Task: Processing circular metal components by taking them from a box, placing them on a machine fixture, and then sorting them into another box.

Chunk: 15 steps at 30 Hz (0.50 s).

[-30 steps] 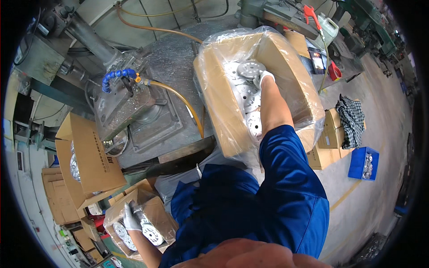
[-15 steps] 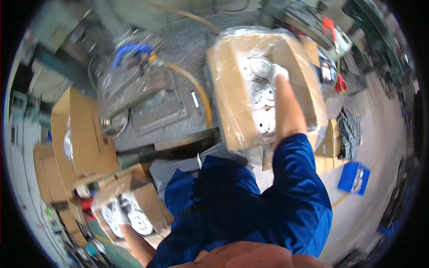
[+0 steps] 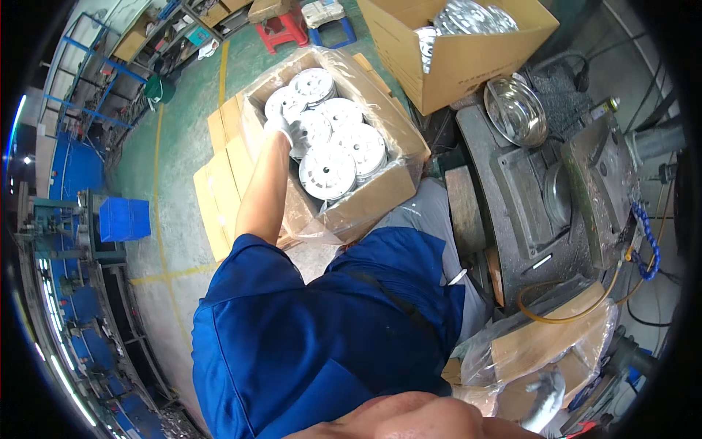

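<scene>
Left hand: the gloved left hand (image 3: 281,130) reached into the plastic-lined carton (image 3: 365,201) on the floor; its fingers lay on a round metal disc (image 3: 311,128), but I could not tell if they were closed around it or only resting.
Right hand: the right hand (image 3: 545,395), also gloved, was low at the picture's edge beside a second lined carton (image 3: 541,344); it was blurred, so open or closed could not be told.
Discs: the silver discs (image 3: 333,150) stood in stacks inside the carton, touching one another, and filled it nearly to the rim.
Risk of slipping: a disc taken by the edge with a glove could probably slide out and knock the neighbouring stacks.
Risk of the liner: the loose plastic (image 3: 398,117) hung near the wrist and might catch and pull.
Risk of reach: both arms were spread well apart, so the body was twisted and the grip perhaps less sure.
Surroundings: a press machine (image 3: 556,197) and an open box of parts (image 3: 461,44) stood near.
</scene>
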Tool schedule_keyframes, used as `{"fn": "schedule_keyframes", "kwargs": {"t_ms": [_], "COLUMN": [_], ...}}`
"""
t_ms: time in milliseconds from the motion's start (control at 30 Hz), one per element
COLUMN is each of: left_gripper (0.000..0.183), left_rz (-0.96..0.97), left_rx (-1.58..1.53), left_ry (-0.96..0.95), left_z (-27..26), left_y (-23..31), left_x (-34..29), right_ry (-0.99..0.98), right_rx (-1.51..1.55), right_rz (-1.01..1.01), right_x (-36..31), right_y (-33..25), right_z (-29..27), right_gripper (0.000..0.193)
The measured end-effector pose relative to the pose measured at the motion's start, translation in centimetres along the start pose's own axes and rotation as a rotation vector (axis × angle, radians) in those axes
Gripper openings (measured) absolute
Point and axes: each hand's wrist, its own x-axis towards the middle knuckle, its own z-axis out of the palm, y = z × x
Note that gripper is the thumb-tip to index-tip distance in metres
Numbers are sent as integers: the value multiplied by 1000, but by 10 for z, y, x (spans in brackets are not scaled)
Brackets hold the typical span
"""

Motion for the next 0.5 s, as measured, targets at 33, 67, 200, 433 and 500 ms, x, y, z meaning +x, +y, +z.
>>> {"fn": "schedule_keyframes", "kwargs": {"t_ms": [33,67,200,433,500], "left_gripper": [44,47,61,86,66], "left_rz": [3,0,118,26,257], "left_rx": [-61,-59,197,1346,1559], "left_ry": [-44,35,82,461,497], "left_z": [-1,3,23,58,63], "left_y": [0,0,4,18,16], "left_x": [6,13,37,47,36], "right_ry": [-20,45,144,170,198], "right_rx": [-78,-99,-89,-76,-60], "right_rz": [-67,-56,7,-24,5], "right_x": [6,12,34,33,35], "right_y": [-4,-12,-37,-54,-52], "right_z": [19,32,65,89,92], "right_gripper": [69,68,63,61,61]}}
